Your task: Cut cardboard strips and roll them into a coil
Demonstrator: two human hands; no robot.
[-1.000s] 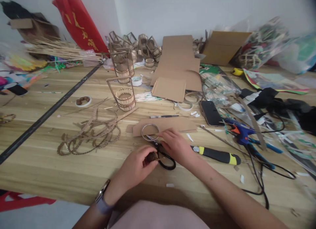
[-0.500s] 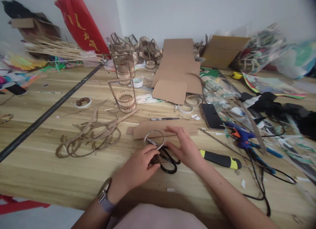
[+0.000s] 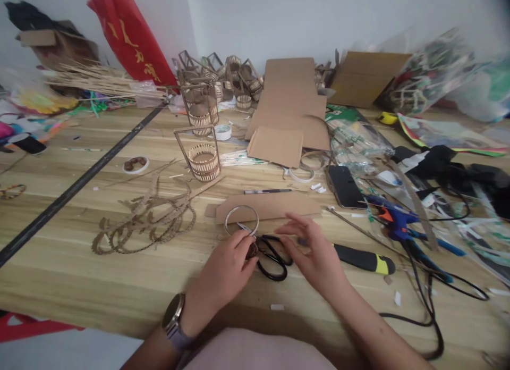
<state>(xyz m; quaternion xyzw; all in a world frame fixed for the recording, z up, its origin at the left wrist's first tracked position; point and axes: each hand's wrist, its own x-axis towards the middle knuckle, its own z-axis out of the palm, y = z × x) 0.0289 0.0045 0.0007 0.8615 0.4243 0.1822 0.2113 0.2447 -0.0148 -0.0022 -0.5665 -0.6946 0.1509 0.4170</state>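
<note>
My left hand (image 3: 228,268) is closed, its fingertips pinching a thin pale ring (image 3: 226,217). A dark brown woven piece (image 3: 252,250) shows between its thumb and fingers; how it joins the ring is hidden. Black-handled scissors (image 3: 274,278) lie beside these fingertips, their blade partly seen through the ring. To the right, my right hand (image 3: 314,253) is held with its fingers apart and slightly curled, nothing visible in them. Its thumb is near the scissor handles. Behind the hands lie a flat cardboard strip (image 3: 271,208) and a pen (image 3: 268,191).
A coil of brown braided trim (image 3: 151,221) spreads to the left. One small handled basket (image 3: 204,162) stands behind it, with several more at the back. At right are a black-and-yellow tool handle (image 3: 358,257), a phone (image 3: 346,186) and a blue glue gun (image 3: 392,216) with its cord.
The ring has shifted slightly left in my left hand. My right hand has drawn back to the right, away from the ring, with its fingers still apart.
</note>
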